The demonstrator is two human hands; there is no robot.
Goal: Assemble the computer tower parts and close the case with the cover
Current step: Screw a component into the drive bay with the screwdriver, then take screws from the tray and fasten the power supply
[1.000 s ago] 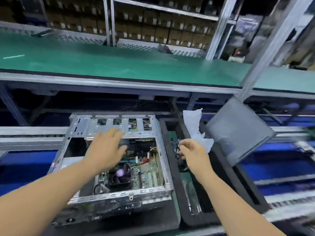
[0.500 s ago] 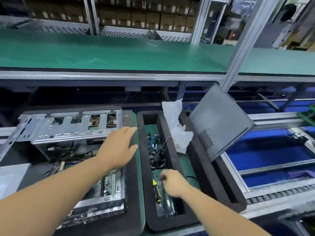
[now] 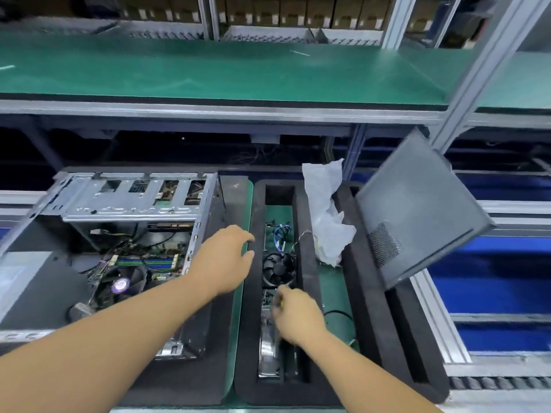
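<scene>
Two bare forearms are seen entering from the lower edge; no sleeves, cuffs or gloves are worn on the visible parts; the left hand (image 3: 222, 260) and the right hand (image 3: 293, 315) are uncovered; no rings, watch or wristbands can be made out on fingers or wrists; nails are too blurred to be described; nothing above the forearms is shown.

An open silver-grey metal computer case (image 3: 119, 248) lies on its side at the left, its green motherboard (image 3: 146, 263) and a round cooler fan with a purple hub (image 3: 120, 285) exposed. A dark grey metal side cover (image 3: 417, 210) with a mesh vent leans tilted at the right. Between them, a black round fan (image 3: 278, 269) sits in a black foam tray (image 3: 304, 248)
</scene>
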